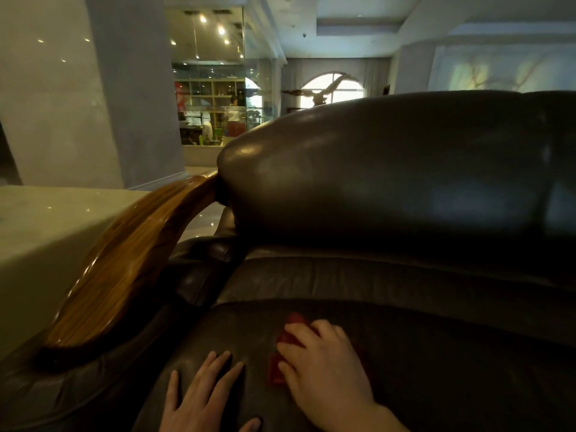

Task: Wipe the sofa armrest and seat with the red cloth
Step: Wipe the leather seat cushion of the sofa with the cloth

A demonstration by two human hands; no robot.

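Head view: right hand [324,366] lies flat, fingers spread, pressing the cloth [280,360] onto the seat [436,353]. Left hand [202,397] rests open and empty beside it. Risk: the bunched cloth may slip from under the palm; the armrest [124,269] could be missed.

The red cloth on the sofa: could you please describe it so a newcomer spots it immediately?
Start at the dark leather sofa seat, right of the wooden armrest. The right hand lies flat on the red cloth, which peeks out around its fingers. It is the only red thing there.
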